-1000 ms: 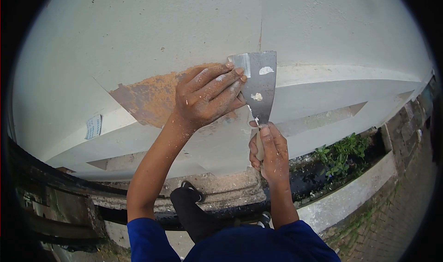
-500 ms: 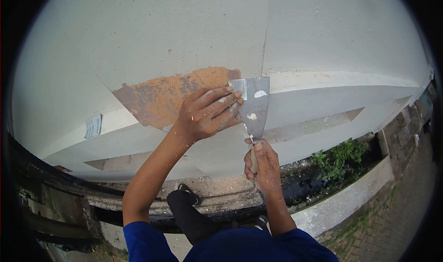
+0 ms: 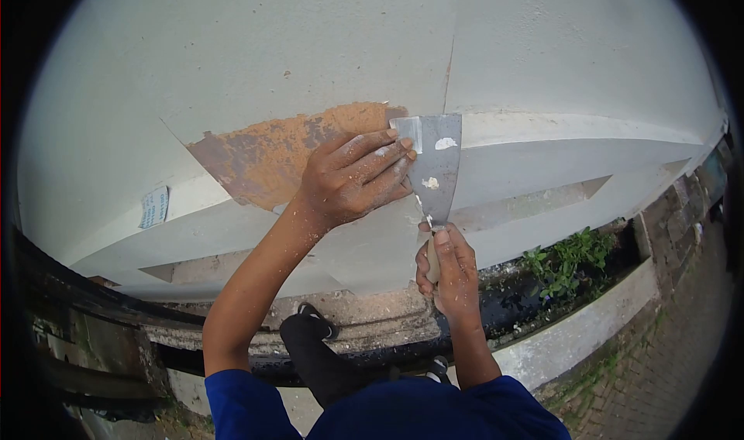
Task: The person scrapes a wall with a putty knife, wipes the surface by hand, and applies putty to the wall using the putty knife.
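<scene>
My right hand [image 3: 451, 273] is closed around the handle of a wide putty knife [image 3: 440, 163]. The knife's grey blade points up and carries white dabs of filler. My left hand [image 3: 353, 175] has its fingers laid along a narrower putty knife [image 3: 411, 128], whose blade overlaps the upper left corner of the wide one. The left palm hides most of that tool; a pale end shows beside the wrist. White specks dot both hands. Behind the left hand, the pale wall [image 3: 310, 60] has a bare orange-brown patch [image 3: 267, 157].
A paper label [image 3: 154, 207] is stuck on the wall at left. A ledge [image 3: 573, 128] runs along the wall, with recesses beneath. Below lie a dark drain channel with green plants [image 3: 570, 260], a concrete curb [image 3: 573, 343] and brick paving [image 3: 659, 370].
Both hands and both putty knives have shifted slightly up and to the right in the view. The wall has shifted a little too. Both grips look the same.
</scene>
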Demonstrator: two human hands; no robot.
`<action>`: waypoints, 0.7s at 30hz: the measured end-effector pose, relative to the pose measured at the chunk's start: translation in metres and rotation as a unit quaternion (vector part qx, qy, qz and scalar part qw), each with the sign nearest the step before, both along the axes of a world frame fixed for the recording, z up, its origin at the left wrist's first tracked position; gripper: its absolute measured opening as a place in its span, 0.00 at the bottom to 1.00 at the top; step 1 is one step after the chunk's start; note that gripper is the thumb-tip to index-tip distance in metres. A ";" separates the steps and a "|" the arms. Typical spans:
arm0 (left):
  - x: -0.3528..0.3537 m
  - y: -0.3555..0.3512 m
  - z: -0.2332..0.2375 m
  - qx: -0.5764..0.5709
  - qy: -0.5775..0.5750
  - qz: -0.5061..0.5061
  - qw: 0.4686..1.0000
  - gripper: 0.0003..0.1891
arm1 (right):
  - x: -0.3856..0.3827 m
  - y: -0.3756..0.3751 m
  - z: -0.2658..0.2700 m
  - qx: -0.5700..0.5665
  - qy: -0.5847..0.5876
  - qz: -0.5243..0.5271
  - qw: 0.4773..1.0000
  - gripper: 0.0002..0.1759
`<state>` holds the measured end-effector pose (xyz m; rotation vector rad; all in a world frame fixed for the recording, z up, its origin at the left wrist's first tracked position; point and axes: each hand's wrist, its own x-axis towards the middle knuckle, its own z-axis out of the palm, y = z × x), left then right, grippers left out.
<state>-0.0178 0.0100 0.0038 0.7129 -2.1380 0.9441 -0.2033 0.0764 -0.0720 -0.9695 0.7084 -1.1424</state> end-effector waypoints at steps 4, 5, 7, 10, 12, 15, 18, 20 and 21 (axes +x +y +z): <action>0.000 -0.001 0.001 -0.022 0.017 0.002 1.000 0.14 | 0.003 -0.003 0.004 0.011 -0.002 -0.006 1.000 0.21; -0.001 -0.001 0.005 -0.029 0.023 0.006 0.999 0.14 | 0.004 -0.006 0.008 0.001 -0.006 -0.006 1.000 0.21; -0.002 -0.001 0.006 -0.027 0.023 0.006 0.999 0.14 | 0.002 -0.006 0.007 -0.006 -0.010 -0.005 1.000 0.21; -0.001 -0.001 0.004 -0.017 0.008 -0.002 1.000 0.16 | 0.003 -0.001 0.001 0.000 -0.009 -0.005 1.000 0.21; -0.001 -0.005 0.006 -0.040 0.021 -0.003 0.999 0.18 | 0.004 -0.007 0.008 -0.003 0.001 -0.006 1.000 0.21; -0.005 -0.004 0.009 -0.047 0.046 -0.003 0.998 0.18 | 0.001 -0.009 0.014 -0.009 -0.001 -0.010 1.000 0.21; -0.005 -0.001 0.002 -0.008 0.011 -0.011 1.000 0.18 | 0.000 -0.001 0.003 0.016 0.004 -0.012 1.000 0.21; -0.005 -0.004 0.010 -0.045 0.023 0.000 0.999 0.17 | 0.002 -0.012 0.009 -0.009 -0.004 -0.008 1.000 0.21; -0.005 -0.004 0.013 -0.062 0.027 0.003 0.998 0.17 | 0.003 -0.014 0.011 -0.020 -0.010 -0.008 1.000 0.21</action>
